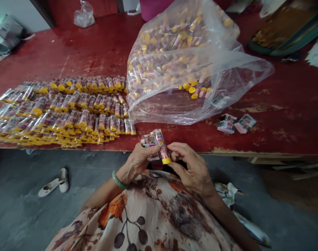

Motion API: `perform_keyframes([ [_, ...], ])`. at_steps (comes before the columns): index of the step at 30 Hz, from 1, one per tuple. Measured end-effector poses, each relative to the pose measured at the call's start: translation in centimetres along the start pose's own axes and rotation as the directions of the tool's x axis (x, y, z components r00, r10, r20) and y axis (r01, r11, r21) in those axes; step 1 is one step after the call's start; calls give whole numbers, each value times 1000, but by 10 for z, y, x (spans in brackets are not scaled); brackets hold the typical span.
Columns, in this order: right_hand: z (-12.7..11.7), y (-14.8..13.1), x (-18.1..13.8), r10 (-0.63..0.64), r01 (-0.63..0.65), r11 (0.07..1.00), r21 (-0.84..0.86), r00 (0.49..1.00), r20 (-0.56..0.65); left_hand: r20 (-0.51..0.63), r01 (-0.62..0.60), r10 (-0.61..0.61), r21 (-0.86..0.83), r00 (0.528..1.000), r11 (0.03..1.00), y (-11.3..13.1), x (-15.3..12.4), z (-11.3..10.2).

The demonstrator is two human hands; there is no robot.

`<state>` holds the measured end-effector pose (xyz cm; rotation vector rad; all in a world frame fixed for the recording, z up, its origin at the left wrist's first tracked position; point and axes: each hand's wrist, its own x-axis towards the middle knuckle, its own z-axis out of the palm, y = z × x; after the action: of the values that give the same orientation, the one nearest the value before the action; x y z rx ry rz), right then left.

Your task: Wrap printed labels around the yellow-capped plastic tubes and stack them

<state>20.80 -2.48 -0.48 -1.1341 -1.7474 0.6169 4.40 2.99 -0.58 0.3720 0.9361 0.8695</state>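
Note:
My left hand (138, 158) is closed around a small stack of printed labels (148, 140) and a clear tube (161, 145) with a yellow cap, its thumb lying across them. The tube tilts with its capped end toward me and shows a printed label and pink contents. At the tube's right side, my right hand (194, 168) has curled fingers, with thumb and forefinger tips at the tube near the cap. Both hands are just in front of the table's near edge. Left of them, many similar yellow-capped tubes (77, 118) lie stacked in rows.
A large clear plastic bag (171, 69) full of yellow-capped tubes lies open on the red table (287, 115). Two stacks of labels (227, 123) rest at the right. A dark container (287, 28) stands at the back right. White shoes (55, 183) are on the floor.

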Motion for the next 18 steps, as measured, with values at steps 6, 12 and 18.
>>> perform_keyframes([
  [6, 14, -6, 1, -96, 65, 989, -133, 966, -241, 109, 19, -27, 72, 994, 997, -4, -9, 3],
  [12, 23, -8, 3, -184, 134, 977, -165, 922, -340, 123, 12, -25, 105, 992, 994, -7, -16, -1],
  [18, 24, -13, 2, -169, 124, 981, -149, 921, -350, 123, -5, -9, 118, 992, 993, -5, -17, -1],
])
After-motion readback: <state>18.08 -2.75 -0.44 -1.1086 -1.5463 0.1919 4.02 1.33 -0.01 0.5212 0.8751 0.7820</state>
